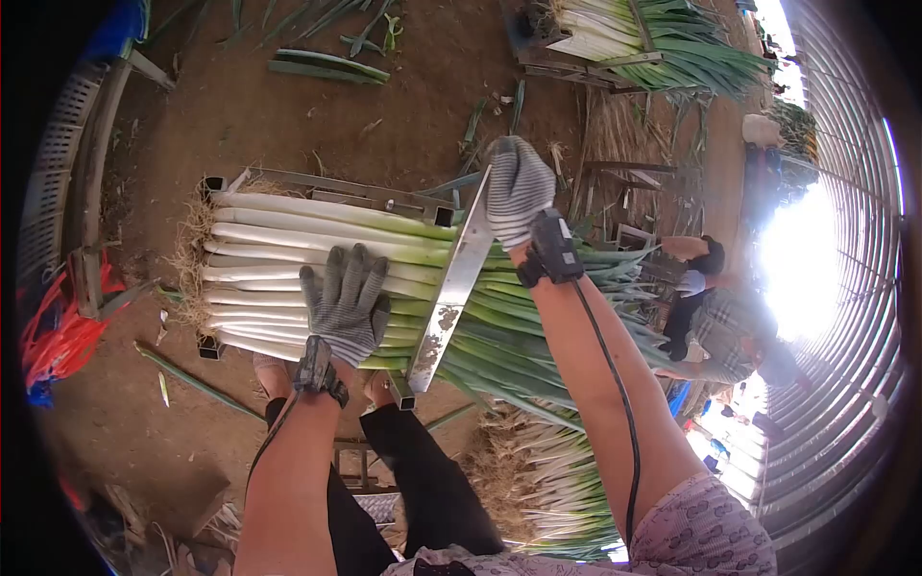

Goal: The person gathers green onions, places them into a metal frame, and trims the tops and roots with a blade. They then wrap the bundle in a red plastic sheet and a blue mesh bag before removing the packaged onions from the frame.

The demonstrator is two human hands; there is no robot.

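A row of long green onions point(288, 257) lies on a low metal frame point(331, 182), white ends and roots to the left, green leaves to the right. My left hand point(348, 305), in a grey striped glove, rests flat on the white stalks with its fingers spread. A long flat metal bar point(449, 305), stained toward its lower end, lies slanting across the stalks where white turns green. My gloved right hand point(519, 187) is closed around the bar's upper end, at the far side of the row. Its fingertips are partly hidden.
More green onions point(567, 470) are piled at my lower right, and another bundle point(653, 43) sits on a rack at the far top. Red plastic strips point(67, 322) hang at the left. A person point(720, 326) works at the right. Loose leaves point(327, 67) litter the dirt floor.
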